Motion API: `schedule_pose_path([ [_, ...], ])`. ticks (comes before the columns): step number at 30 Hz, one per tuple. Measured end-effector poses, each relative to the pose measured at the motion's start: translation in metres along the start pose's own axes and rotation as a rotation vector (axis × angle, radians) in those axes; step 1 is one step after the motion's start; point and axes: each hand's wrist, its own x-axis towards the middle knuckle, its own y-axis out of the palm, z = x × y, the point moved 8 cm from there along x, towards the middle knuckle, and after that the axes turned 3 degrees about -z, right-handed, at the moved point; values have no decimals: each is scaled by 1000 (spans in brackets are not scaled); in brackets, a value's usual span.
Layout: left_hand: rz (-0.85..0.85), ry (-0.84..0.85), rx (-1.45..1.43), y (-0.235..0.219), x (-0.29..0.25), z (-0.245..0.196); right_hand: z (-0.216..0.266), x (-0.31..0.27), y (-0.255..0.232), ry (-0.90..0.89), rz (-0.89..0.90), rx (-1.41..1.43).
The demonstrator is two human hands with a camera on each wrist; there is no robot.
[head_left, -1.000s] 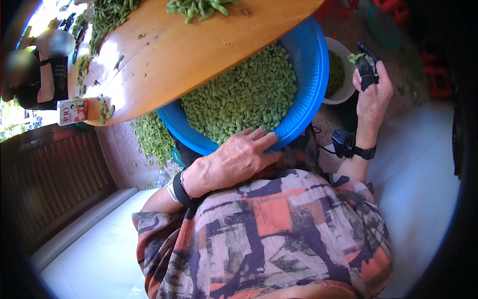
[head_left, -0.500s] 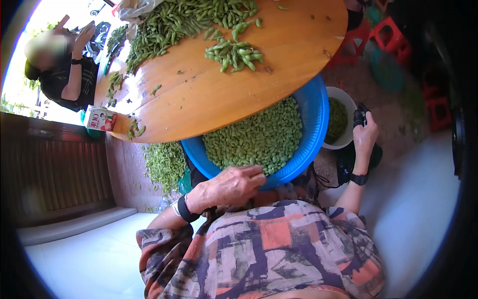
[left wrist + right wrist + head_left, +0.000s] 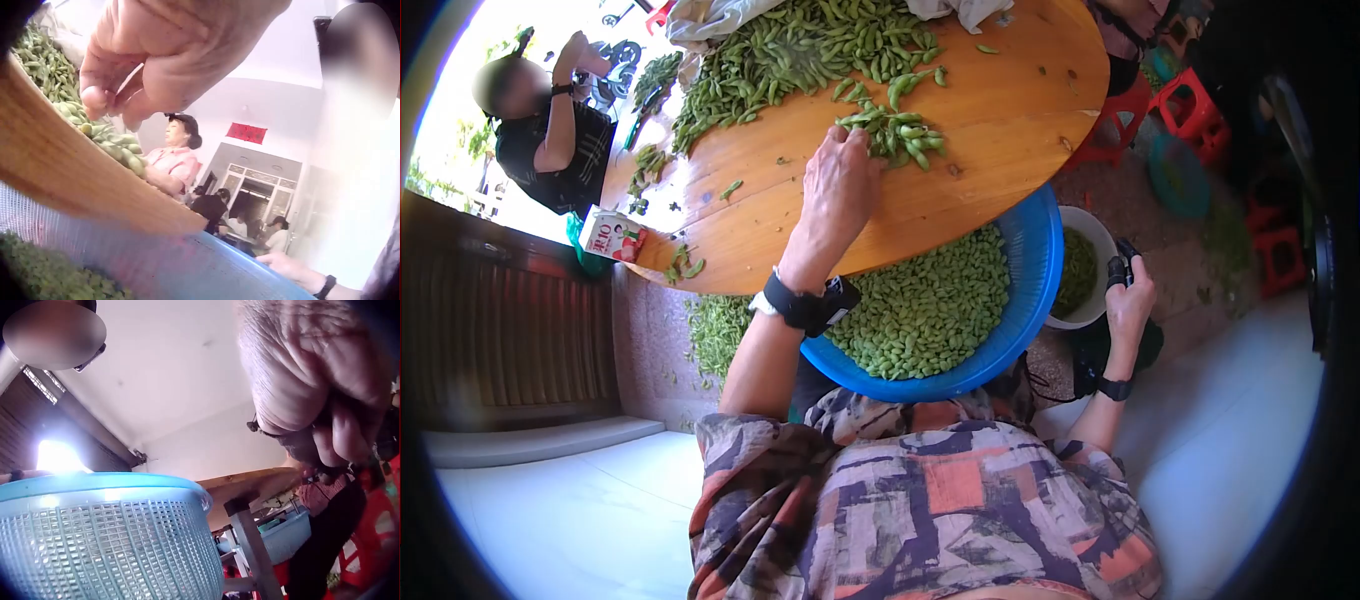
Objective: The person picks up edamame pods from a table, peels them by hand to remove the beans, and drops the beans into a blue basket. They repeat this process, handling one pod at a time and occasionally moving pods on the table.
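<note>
My left hand [image 3: 838, 190] reaches over the wooden table [image 3: 780, 215], its fingertips at the left end of a small pile of green pods [image 3: 910, 140]. In the left wrist view the bent fingers [image 3: 97, 100] hang just over the pods [image 3: 119, 147], with no pod seen between them. A blue basket [image 3: 1050, 270] of shelled green beans [image 3: 930, 310] sits below the table edge. My right hand [image 3: 1130, 300], with black covers on two fingers, is beside a white bowl [image 3: 1105, 240] of green matter. Those covered fingers stand slightly apart, and nothing is visible in them.
A large pod heap [image 3: 790, 60] lies at the table's back, a printed carton [image 3: 613, 237] at its left corner. More green matter [image 3: 720, 330] covers the floor at left. Red stools [image 3: 1190, 105] stand at right. One person [image 3: 550, 140] sits across the table, another at its far right.
My left hand has moved from the basket's near rim up to the small pod pile. Green scraps seen in my right fingers earlier are gone, and that hand has moved lower. The head view has shifted.
</note>
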Motion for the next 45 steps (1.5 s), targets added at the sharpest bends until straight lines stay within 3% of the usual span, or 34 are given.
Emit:
schedule_pose_path([
  [5,37,-9,-16,4,-4,12,-6,-1,-2,49,23,-32],
  [7,25,-22,-42,-4,-10,15,22,-7,-8,-72,-15,54],
  [9,-91,-67,-242,-21,-17,15,60,-15,-10,-141,38,144],
  [10,-66,-136,-362,-18,-24,18,72,-19,-4,-79,80,264],
  [11,-56,-130,-372,-22,-30,7,90,-26,2,-133,159,471],
  [13,286,-569,-774,-1,-57,0,120,-38,30,-141,356,665],
  [14,277,-611,-1095,9,-67,-9,129,-45,49,-87,524,713],
  [17,346,-575,-1282,17,-84,-31,171,-55,76,87,754,782],
  [19,360,-634,-1403,19,-93,-42,178,-62,89,119,864,1083],
  [21,427,-621,-1494,22,-101,-51,173,-67,96,170,920,1110],
  [22,404,-696,-1490,22,-104,-51,172,-71,99,219,971,1140],
  [26,439,-696,-1434,30,-116,-53,169,-74,93,324,947,1221],
  [29,398,-689,-1350,32,-122,-54,164,-80,94,279,1008,1189],
  [31,347,-745,-1321,33,-127,-52,160,-79,96,209,924,1056],
  [35,350,-735,-1354,35,-131,-52,157,-79,99,171,926,1031],
  [37,500,-838,-1640,44,-138,-57,155,-84,103,327,1015,1164],
  [38,505,-841,-1639,46,-140,-57,155,-84,103,332,1013,1165],
  [40,600,-1055,-1791,56,-154,-63,154,-89,105,397,1051,1224],
  [41,602,-1059,-1791,58,-157,-63,152,-92,105,401,1050,1224],
  [43,578,-1021,-1820,59,-159,-64,149,-89,99,159,901,1032],
  [45,522,-1014,-1738,55,-159,-66,151,-92,98,208,883,1011],
])
